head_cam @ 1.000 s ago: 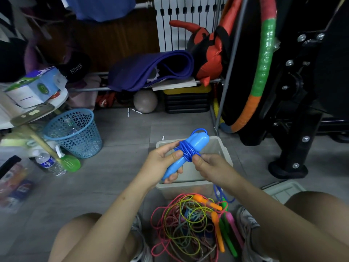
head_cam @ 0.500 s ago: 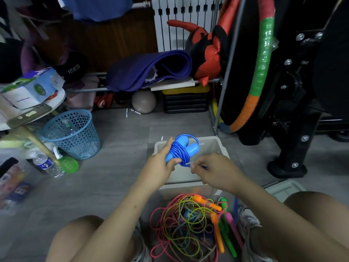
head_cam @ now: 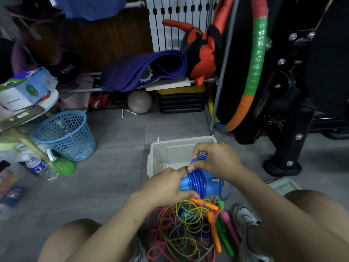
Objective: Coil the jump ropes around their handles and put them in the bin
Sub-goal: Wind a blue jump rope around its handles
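Observation:
A blue jump rope (head_cam: 198,181) lies sideways between my hands, its cord coiled many times around the two blue handles. My left hand (head_cam: 166,188) grips the left end of the handles. My right hand (head_cam: 213,161) pinches a loop of the blue cord above the coil. A short tail of blue cord hangs down at the right. Just behind the hands stands the beige bin (head_cam: 160,148) on the floor; its inside is partly hidden. Below lies a tangle of pink, yellow and green ropes (head_cam: 181,229) with orange, green and pink handles (head_cam: 219,224).
A blue mesh basket (head_cam: 66,135) stands at the left, with a water bottle (head_cam: 40,167) and a green spray bottle (head_cam: 60,165) beside it. A bin lid (head_cam: 283,186) lies at the right. Black exercise equipment (head_cam: 287,129) and a hoop (head_cam: 253,72) stand at the back right. My knees frame the pile.
The blue bundle has come down and turned sideways, lower over the bin's front edge. My right hand has moved from beside the coil to above it, pinching a loop.

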A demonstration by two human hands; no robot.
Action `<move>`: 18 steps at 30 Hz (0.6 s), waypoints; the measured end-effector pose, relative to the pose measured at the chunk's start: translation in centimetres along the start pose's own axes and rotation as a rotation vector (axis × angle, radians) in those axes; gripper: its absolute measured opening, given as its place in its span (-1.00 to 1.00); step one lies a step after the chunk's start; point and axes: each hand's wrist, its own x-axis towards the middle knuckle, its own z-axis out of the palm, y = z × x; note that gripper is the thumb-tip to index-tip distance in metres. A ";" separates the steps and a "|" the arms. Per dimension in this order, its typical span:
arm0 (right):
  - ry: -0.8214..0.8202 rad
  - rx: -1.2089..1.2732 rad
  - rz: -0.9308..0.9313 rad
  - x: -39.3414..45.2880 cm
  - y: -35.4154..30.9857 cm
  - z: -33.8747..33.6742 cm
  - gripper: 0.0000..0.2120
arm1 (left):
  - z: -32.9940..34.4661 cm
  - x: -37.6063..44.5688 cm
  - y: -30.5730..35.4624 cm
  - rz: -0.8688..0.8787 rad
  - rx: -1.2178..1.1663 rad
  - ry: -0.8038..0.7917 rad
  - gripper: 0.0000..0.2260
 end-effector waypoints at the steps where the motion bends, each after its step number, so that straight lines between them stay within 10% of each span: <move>1: -0.023 0.065 0.019 0.2 0.3 0.3 -0.72 | 0.2 0.1 0.0 -0.003 0.002 -0.002 -0.25; 18: -0.232 0.714 0.006 2.2 3.7 0.4 -0.85 | -0.8 0.0 -1.1 0.020 -0.220 0.152 -0.32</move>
